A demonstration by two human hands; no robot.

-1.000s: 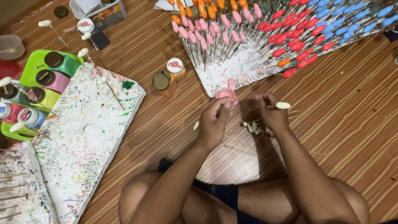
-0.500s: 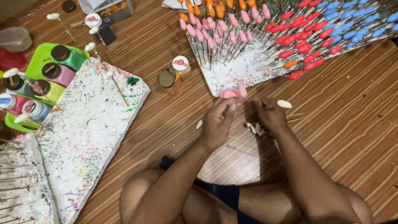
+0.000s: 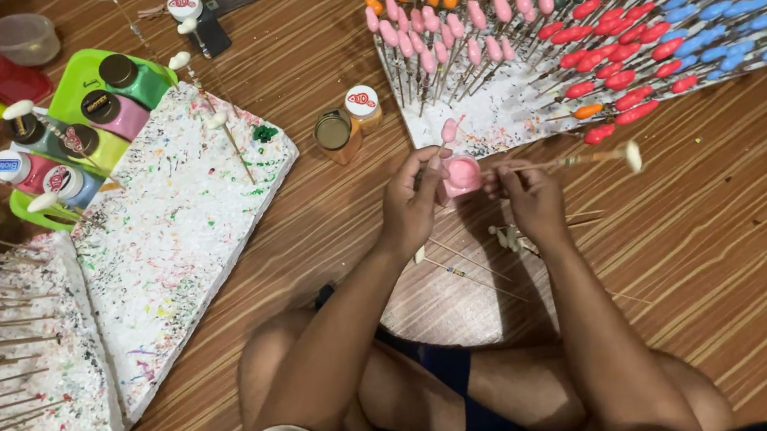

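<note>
Head camera view, looking down at a person seated cross-legged on a wooden floor [image 3: 306, 215]. A small pot of pink paint [image 3: 463, 176], round and open at the top, sits between the two hands just above the knees. The left hand [image 3: 411, 204] curls around the pot's left side, fingers closed on it. The right hand [image 3: 530, 199] lies just beside the pot on its right and pinches a thin wooden stick [image 3: 557, 163] that runs out level to the right; the stick ends in a small unpainted white oval tip [image 3: 633, 156]. The near end of the stick meets the pot, though whether it dips into the paint cannot be told.

Just beyond the hands, toward the far right of the floor, a white foam board [image 3: 489, 120] holds rows of upright sticks with painted tips: pink nearest the hands, then orange, yellow, red and blue. A few loose sticks [image 3: 513, 237] lie on the floor under the right hand. An open brown jar [image 3: 334, 134] stands near the board's left edge. At the left, a paint-spattered white foam slab [image 3: 172, 241] lies flat, with a green tray of paint bottles [image 3: 79, 116] at its far end.
</note>
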